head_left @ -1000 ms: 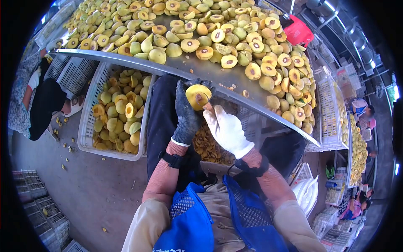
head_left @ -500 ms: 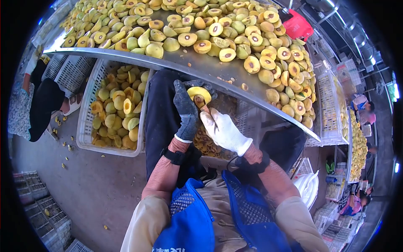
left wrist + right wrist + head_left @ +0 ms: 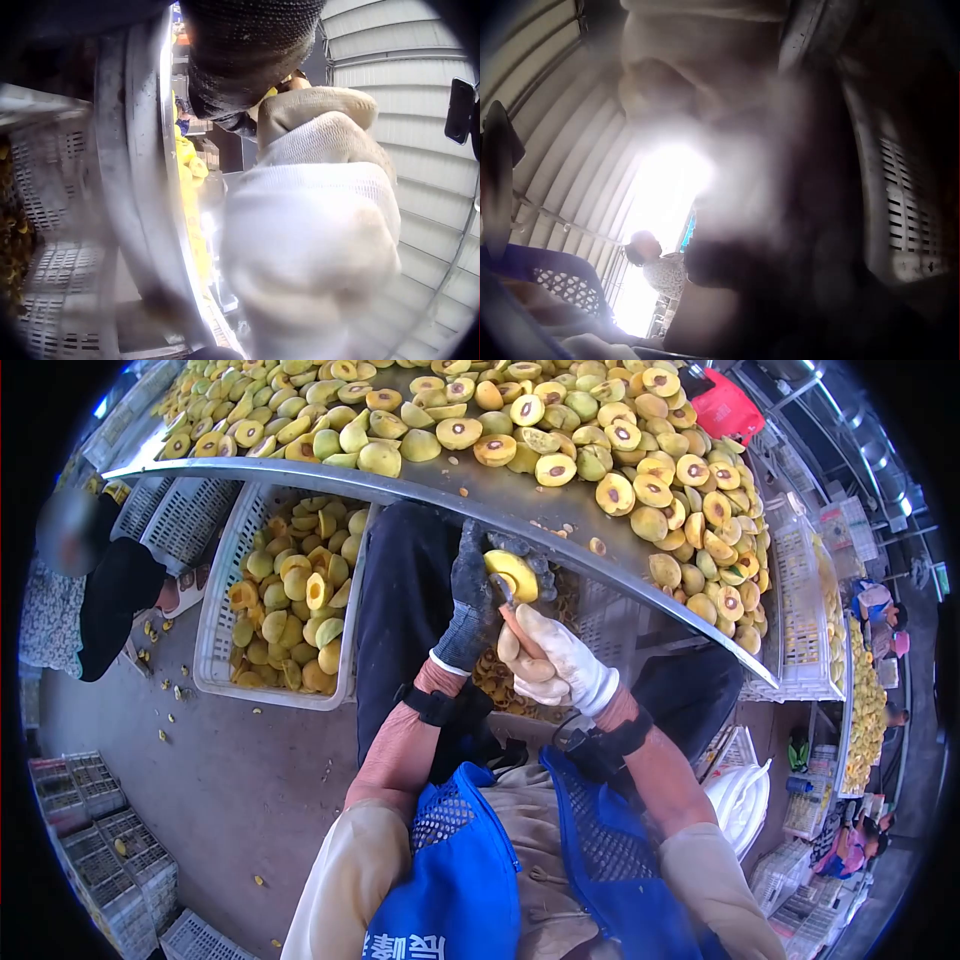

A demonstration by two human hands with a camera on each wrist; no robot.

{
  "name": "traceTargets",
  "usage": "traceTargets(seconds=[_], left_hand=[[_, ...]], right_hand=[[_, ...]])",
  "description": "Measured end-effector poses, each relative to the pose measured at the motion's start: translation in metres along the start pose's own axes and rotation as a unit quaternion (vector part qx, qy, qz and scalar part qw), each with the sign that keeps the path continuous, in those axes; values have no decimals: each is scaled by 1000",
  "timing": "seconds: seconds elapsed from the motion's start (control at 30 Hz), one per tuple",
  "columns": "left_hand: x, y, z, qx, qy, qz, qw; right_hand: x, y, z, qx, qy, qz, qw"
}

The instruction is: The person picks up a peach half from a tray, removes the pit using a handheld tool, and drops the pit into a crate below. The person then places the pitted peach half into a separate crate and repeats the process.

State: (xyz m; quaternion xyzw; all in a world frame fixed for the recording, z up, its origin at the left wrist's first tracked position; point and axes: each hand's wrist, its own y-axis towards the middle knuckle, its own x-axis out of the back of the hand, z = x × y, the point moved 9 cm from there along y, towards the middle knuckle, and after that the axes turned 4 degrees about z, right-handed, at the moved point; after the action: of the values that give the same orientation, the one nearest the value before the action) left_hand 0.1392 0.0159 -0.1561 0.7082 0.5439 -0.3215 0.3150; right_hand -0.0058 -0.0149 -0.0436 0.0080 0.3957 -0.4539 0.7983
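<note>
In the head view the left hand, in a dark glove, holds a yellow fruit half just below the metal table edge. The right hand, in a white glove, grips a tool by its wooden handle, and the tool's metal end touches the fruit's cut face. The left wrist view has the white-gloved right hand close up, below the dark-gloved left hand. A pale blurred glove fills the top of the right wrist view.
Fruit halves lie heaped on the metal table. A white crate of fruit stands left of the legs, with cut pieces below the hands. Another person is at the far left; a red container is at the upper right.
The fruit half has turned in the left hand. The right hand has tilted, showing more of the wooden handle and the tool's metal end.
</note>
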Motion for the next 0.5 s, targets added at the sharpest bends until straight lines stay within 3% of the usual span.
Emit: traceTargets(seconds=[0.07, 0.13, 0.17, 0.27, 0.3, 0.33, 0.43, 0.5], left_hand=[[-72, -12, -40, 97, -224, 33, 969], [-62, -20, -75, -48, 16, -64, 997], [-43, -15, -64, -45, -8, -69, 997], [-31, -14, -69, -135, 314, -59, 938], [-38, -13, -64, -54, 102, -68, 991], [-46, -17, -60, 12, -123, -117, 985], [-65, -16, -100, -59, -56, 8, 997], [-65, -16, -143, -101, -74, 44, 991]], right_hand=[[-1, -6, -3, 4, 31, 28, 999], [3, -17, -9, 13, 74, 28, 997], [9, -20, -10, 23, 96, 7, 995], [36, -25, -15, 42, 192, -36, 980], [41, -30, -14, 43, 207, -57, 976], [43, -35, -14, 43, 221, -76, 971], [43, -46, -5, 39, 206, -111, 971], [38, -49, 2, 34, 155, -96, 983]])
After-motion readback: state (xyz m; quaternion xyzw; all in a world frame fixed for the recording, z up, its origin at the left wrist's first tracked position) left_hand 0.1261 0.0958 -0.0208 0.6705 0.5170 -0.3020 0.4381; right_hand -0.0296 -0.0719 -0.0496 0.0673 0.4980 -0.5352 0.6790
